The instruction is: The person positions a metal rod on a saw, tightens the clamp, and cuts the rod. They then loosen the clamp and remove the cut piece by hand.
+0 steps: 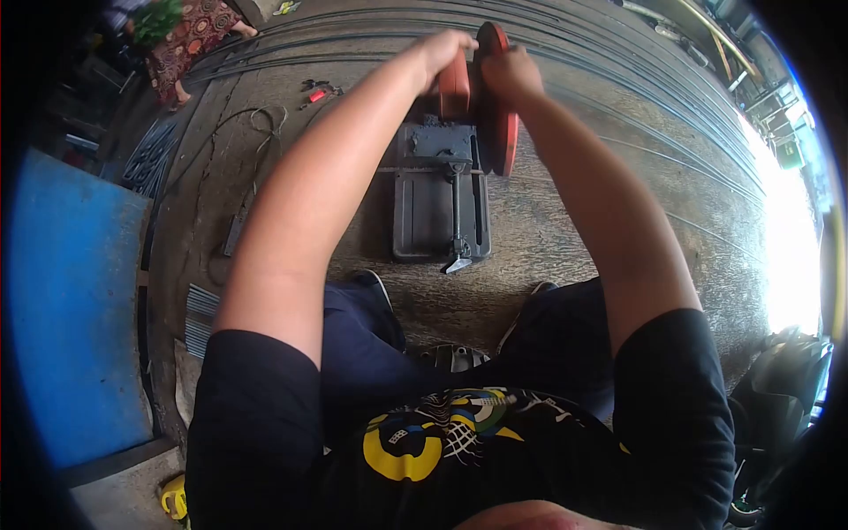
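Workshop floor, worn concrete w/ dirt streaks; strong daylight glare at far right. Item 1: chop saw, dark grey base plate flat on floor, straight ahead of person's knees, vise screw running down its centre toward viewer. Item 2: red blade guard w/ red motor housing, raised above rear of base, guard edge-on to camera. Left hand: on top of the red housing, fingers curled over it, closed on the housing as far as visible; fingertips hidden behind it. Right hand: against upper side of blade guard, fingers wrapped together around guard's rim/top; exact grip point can't be made out. Both forearms extended fwd, meeting at saw head. Item 3: long steel rods, many, lying parallel across floor beyond and right of saw, curved by lens. Item 4: black cable looped on floor left of saw, w/ small red-handled tool near it. Item 5: bundle of short metal bars at left, beside blue panel. Item 6: another person's patterned clothing and foot, top left, well apart from saw. Wearer: black printed T-shirt, dark trousers, crouched/seated close behind saw base.
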Demonstrator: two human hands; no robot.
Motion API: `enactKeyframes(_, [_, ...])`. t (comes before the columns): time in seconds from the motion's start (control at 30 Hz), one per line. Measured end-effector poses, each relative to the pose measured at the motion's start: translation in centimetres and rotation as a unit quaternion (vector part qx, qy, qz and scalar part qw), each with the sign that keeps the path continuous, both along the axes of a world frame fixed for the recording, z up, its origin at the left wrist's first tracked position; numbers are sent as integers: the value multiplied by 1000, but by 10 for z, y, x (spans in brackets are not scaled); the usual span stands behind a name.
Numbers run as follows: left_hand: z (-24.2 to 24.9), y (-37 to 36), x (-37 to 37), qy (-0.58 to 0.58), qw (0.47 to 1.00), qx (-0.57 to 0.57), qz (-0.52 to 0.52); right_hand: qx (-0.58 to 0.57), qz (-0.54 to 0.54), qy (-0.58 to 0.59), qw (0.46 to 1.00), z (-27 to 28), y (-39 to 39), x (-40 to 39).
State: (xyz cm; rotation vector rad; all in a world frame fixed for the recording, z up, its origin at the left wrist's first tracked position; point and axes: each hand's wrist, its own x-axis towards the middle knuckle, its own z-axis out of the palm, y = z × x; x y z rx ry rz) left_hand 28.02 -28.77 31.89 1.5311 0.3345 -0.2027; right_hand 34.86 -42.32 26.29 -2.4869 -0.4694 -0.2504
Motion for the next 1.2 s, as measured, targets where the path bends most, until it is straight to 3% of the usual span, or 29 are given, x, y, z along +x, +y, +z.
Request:
enactKeyframes(0.1, [-4, 16, 57, -4, 1000, 12, 17, -112, -7, -86, 990, -6, 10, 50])
enactKeyframes(0.17, [-1, 29, 70, -13, 988, 150, -23, -306, 115, -204, 923, 15, 2, 46])
enactKeyframes(0.33, [-6, 19, 53, -41, 988, 149, 26, -236, 98, -165, 953, 14, 0, 25])
enactKeyframes(0.4, [-29, 22, 53, -125, 974, 190, 12, -25, -24, -92, 995, 8, -1, 1])
enactKeyframes(0.43, [-23, 12, 32, -121, 974, 191, 13, -25, -23, -88, 996, 8, -4, -16])
enactKeyframes(0.5, [-12, -15, -20, -53, 997, 18, 46, 89, -72, 62, 991, 13, -12, -45])
enactKeyframes(0.73, [-56, -51, -96, -36, 994, 29, 104, 125, -66, -34, 989, -48, -32, -108])
enactKeyframes(0.83, [-99, -56, -122, -36, 983, 155, 94, 164, -51, -49, 984, -76, -42, -139])
enactKeyframes(0.9, [-116, -63, -139, -17, 986, 147, 76, 181, -43, -86, 979, -110, -46, -149])
enactKeyframes(0.97, [-140, -70, -145, -5, 984, 142, 111, 198, -33, -119, 972, -123, -48, -153])
enactKeyframes(1.1, [-134, -86, -149, 36, 979, 86, 181, 180, -35, -109, 977, -133, -50, -157])
enactKeyframes(1.2, [-160, -82, -138, -2, 962, 167, 218, 178, -34, -124, 975, -133, -50, -156])
